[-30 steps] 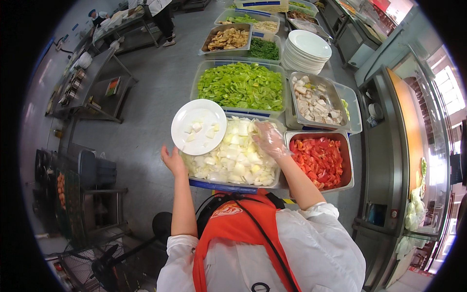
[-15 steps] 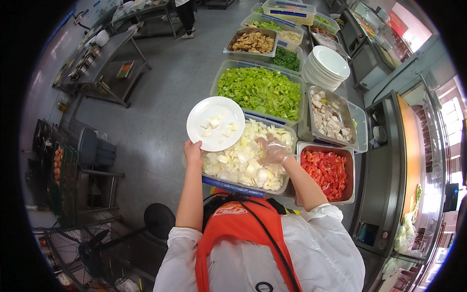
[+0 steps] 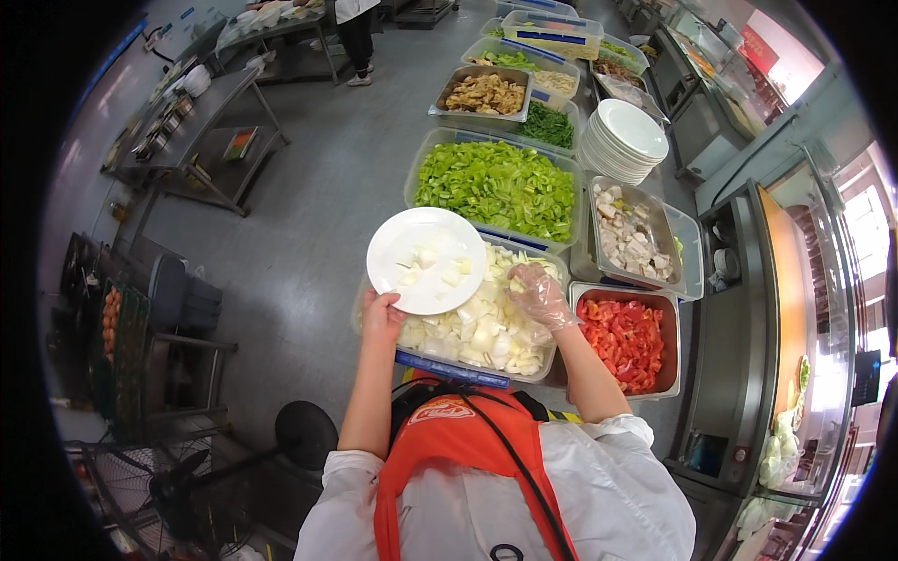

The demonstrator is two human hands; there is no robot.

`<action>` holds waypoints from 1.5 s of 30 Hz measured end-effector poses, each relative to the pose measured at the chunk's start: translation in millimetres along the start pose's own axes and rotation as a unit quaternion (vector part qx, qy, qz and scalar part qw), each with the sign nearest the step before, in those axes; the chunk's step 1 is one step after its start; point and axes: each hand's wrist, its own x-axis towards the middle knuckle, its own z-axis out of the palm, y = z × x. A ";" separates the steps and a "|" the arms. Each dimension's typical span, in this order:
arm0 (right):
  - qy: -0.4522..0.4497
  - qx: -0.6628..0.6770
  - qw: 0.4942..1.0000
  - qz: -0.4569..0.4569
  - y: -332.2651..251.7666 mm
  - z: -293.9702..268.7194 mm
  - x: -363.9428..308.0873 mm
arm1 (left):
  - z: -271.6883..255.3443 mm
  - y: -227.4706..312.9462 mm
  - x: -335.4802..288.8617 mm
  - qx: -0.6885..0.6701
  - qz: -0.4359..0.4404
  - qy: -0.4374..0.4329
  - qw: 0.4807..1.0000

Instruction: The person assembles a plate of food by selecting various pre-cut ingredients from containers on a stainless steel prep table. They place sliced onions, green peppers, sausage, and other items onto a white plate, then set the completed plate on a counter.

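My left hand [image 3: 382,318] grips the near rim of a round white plate [image 3: 402,266], held above the left side of a clear bin. A few pale chunks of chopped onion [image 3: 426,257] lie on the plate. More chopped onion [image 3: 482,332] fills the bin, whose blue clip [image 3: 449,368] faces me. Over the bin's right part is my right hand [image 3: 544,297], in a clear plastic glove. Its fingers are curled together around pale onion pieces, largely hidden by the hand.
Chopped green vegetable [image 3: 496,187] fills the bin beyond. To the right are a steel pan of red tomato pieces [image 3: 622,341], a pan of pale chunks [image 3: 631,238] and stacked white plates [image 3: 622,140]. A fan [image 3: 304,435] stands at lower left; another person [image 3: 355,37] is far off.
The plate in my left hand has shifted slightly right and nearer to me. My gloved right hand has lifted out of the onion, its fingers now curled and showing.
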 end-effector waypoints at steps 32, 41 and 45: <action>0.018 0.114 0.993 0.023 -33.7 -41.0 77.1 | 14.5 -25.8 -44.7 0.028 0.002 -0.079 0.996; 0.034 0.208 0.978 -0.002 -21.4 6.6 168.6 | -36.7 -21.5 -101.6 -0.053 -0.005 -0.021 0.998; 0.040 0.223 0.974 0.010 -22.8 22.8 171.7 | -74.8 18.8 -115.4 -0.075 0.049 0.018 0.996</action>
